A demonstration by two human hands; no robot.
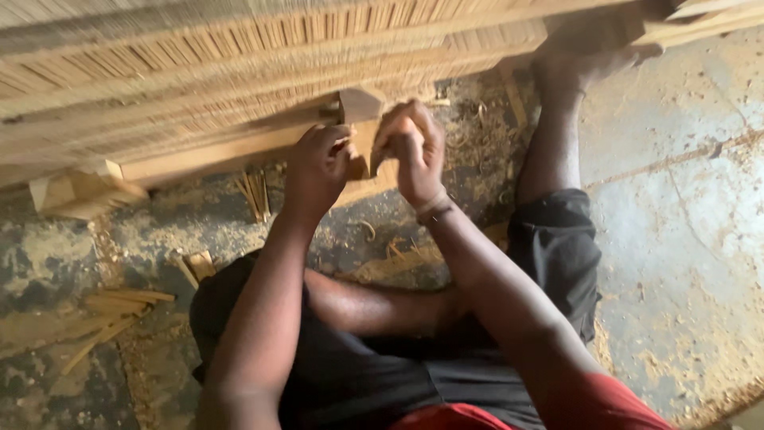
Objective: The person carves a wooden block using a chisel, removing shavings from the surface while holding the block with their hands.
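A large woven mat of thin cane strips (199, 72) on a wooden frame spans the top of the view. My left hand (317, 169) and my right hand (411, 147) meet at the frame's lower wooden bar (207, 155), both closed around a small wooden piece (363, 151) between them. The fingers hide most of that piece. A band sits on my right wrist. My foot (577, 56) presses against the frame at the upper right, and my legs in dark shorts are folded below.
Wood shavings and sawdust (398, 255) cover the concrete floor (676, 199). Loose cane strips (111, 314) lie at the lower left, a short bundle (256, 195) under the bar, and a wooden block (76, 195) at the frame's left end.
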